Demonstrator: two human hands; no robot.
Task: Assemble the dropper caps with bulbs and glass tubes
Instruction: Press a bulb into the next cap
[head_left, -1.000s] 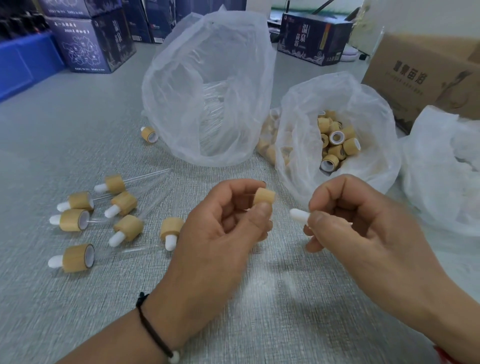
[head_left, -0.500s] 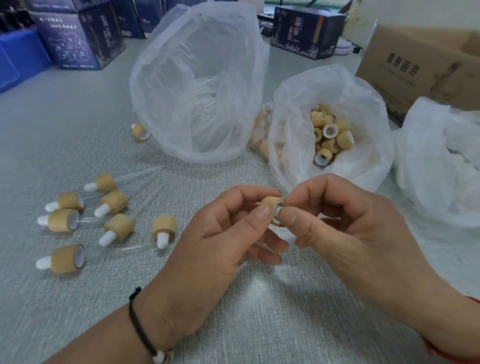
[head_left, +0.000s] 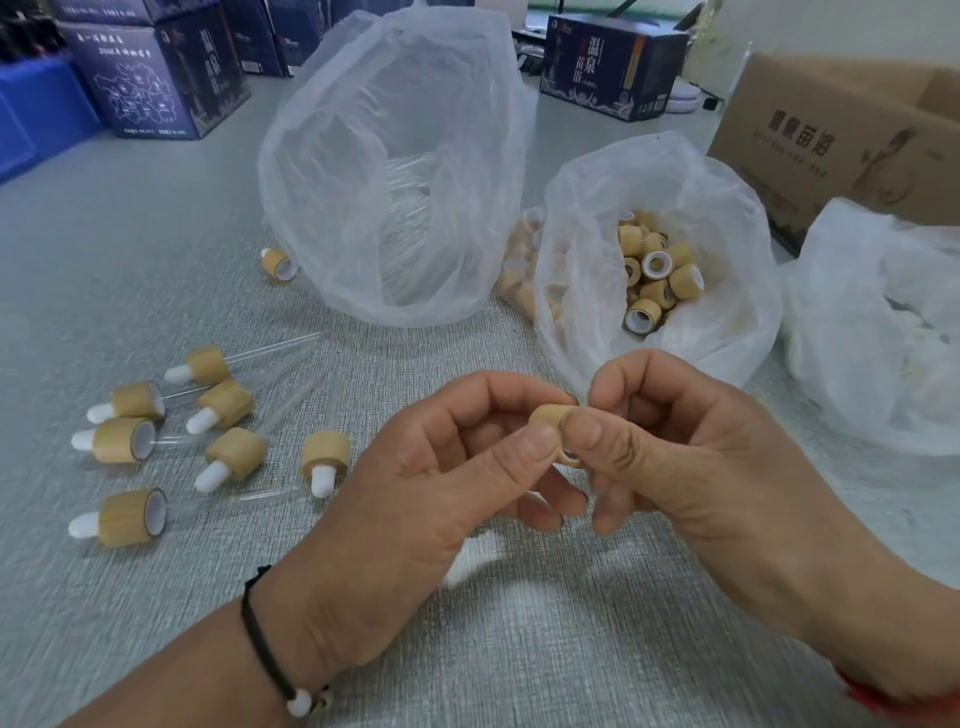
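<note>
My left hand (head_left: 431, 499) pinches a small bamboo-coloured dropper cap (head_left: 548, 417) between thumb and fingers at the middle of the view. My right hand (head_left: 691, 467) presses against the cap's open end with its thumb and forefinger; the white bulb it held is hidden by the fingers and cap. Several assembled droppers (head_left: 218, 410) with white bulbs and glass tubes lie on the table at the left. An open plastic bag (head_left: 582, 291) behind my hands holds several loose caps (head_left: 655, 270). A taller clear bag (head_left: 395, 171) holds glass tubes.
A single cap (head_left: 277, 262) lies by the tall bag's left foot. Another crumpled plastic bag (head_left: 883, 322) sits at the right. A brown carton (head_left: 841, 135) stands at the back right, dark blue boxes (head_left: 156, 78) at the back left, on the grey table (head_left: 130, 234).
My right hand, holding a white bulb apart from the cap, closed in on my left hand and pushed the bulb into the cap. Both hands now touch around the cap.
</note>
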